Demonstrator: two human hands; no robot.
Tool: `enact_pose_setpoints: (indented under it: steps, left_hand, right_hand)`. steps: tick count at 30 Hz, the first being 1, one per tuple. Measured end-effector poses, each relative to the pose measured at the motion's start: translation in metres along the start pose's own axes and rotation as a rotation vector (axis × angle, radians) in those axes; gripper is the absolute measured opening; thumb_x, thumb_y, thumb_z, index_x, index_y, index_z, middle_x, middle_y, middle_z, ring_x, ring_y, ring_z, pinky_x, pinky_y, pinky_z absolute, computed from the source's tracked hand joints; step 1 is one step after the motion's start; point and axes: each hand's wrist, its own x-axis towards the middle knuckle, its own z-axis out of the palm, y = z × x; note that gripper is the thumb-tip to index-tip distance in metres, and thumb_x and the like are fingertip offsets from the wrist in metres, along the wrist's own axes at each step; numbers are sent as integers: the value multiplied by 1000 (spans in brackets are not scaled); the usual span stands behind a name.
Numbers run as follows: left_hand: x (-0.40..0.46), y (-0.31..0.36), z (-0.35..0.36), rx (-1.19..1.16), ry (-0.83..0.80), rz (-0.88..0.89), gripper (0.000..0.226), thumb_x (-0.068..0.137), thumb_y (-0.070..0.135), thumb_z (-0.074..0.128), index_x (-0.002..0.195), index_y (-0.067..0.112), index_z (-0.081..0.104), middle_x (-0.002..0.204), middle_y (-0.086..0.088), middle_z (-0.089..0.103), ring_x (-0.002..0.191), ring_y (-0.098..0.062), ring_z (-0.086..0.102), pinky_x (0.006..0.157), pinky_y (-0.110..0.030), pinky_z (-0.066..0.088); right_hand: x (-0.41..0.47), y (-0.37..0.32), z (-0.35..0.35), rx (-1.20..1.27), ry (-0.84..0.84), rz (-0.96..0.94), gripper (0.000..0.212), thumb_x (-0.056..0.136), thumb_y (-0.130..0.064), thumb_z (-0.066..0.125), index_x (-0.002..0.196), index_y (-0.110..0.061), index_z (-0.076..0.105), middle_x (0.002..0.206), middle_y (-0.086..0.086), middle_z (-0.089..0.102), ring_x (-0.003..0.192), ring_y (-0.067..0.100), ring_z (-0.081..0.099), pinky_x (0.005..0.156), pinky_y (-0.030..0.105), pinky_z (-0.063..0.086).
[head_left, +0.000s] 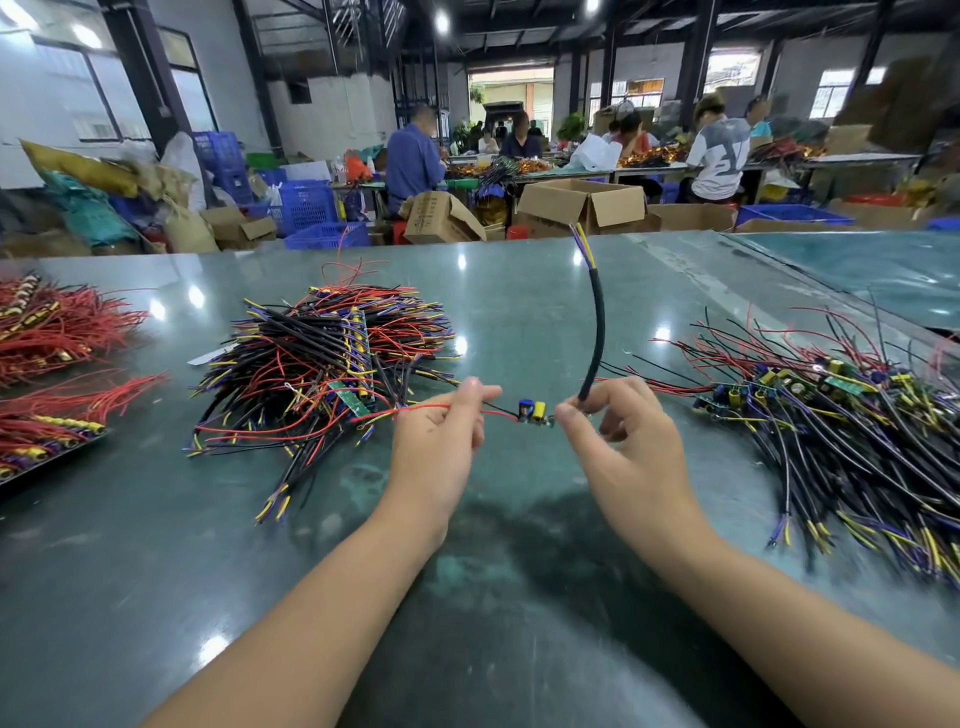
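Observation:
A small circuit board with a blue and a yellow capacitor hangs between my two hands above the green table. My left hand pinches the thin red wire that leads off the board to the left. My right hand pinches the lower end of a black sheathed cable, which curves up and away. Yellow and purple cores show at the cable's far tip.
A heap of black, red and yellow wires with boards lies left of centre. A similar heap with boards lies on the right. Red wire bundles on a tray sit at the far left. Cardboard boxes and seated workers lie beyond the table.

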Motion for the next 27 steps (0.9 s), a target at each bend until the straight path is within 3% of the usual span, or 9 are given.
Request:
enact_pose_setpoints:
  steps: [2,5,9,13,15,19,22,24,27]
  left_hand:
    - [6,2,-6,-192,102,-93,33,100,19,44,79,8,66,45,8,35,37,-4,27,46,-19,25]
    - [13,6,-20,-369,189,-223,32,101,21,43,77,7,59,54,4,35,36,-2,27,46,-17,28]
    - [6,15,-16,-634,7,-366,35,89,43,54,85,9,63,58,3,43,40,-4,35,45,-15,37]
    - [-5,14,-8,-667,-180,-448,91,54,69,64,120,9,51,68,1,58,50,-7,50,52,-20,49]
    - [-8,10,-5,-546,-249,-475,104,41,72,71,123,12,51,76,0,61,55,-8,54,55,-21,50]
    - [-13,6,3,-376,-326,-377,56,56,50,70,101,17,67,82,1,61,59,-6,53,57,-16,47]
    - [-13,4,5,-285,-323,-273,26,76,36,66,86,13,74,72,1,61,54,-5,47,54,-15,43]
    - [-12,2,6,-154,-253,-203,22,92,24,57,83,15,75,61,2,57,51,-6,45,53,-17,41]
    - [-12,0,8,29,-164,-52,22,93,18,57,79,19,73,53,9,59,48,-3,49,53,-17,46]
  right_hand:
    - [4,4,-1,132,52,105,21,86,-15,67,71,-22,56,67,-9,48,56,4,38,55,12,31]
    - [10,9,-7,240,121,198,16,85,-17,70,71,-19,61,70,-1,53,58,6,41,58,15,36]
    - [11,7,-8,374,122,273,15,85,-14,69,71,-19,66,63,-9,62,65,9,54,77,39,52]
    - [9,4,-7,451,111,280,11,85,-10,68,75,-15,67,69,-6,68,67,8,62,85,38,54]
    - [8,1,-6,513,90,272,10,85,-6,67,76,-10,65,71,-5,69,68,8,61,82,33,55]
    - [5,-4,-2,640,-45,249,15,82,4,65,72,-7,60,69,-4,68,65,8,61,71,21,54]
    - [0,-5,1,561,-173,182,17,81,4,66,73,-9,63,71,0,68,69,10,59,70,22,52]
    - [-2,-5,1,460,-246,139,15,83,2,67,77,-12,66,74,-1,68,72,11,58,70,22,48]
    - [-3,-1,1,399,-280,162,16,86,-2,66,76,-15,66,73,-4,66,73,10,59,74,26,47]
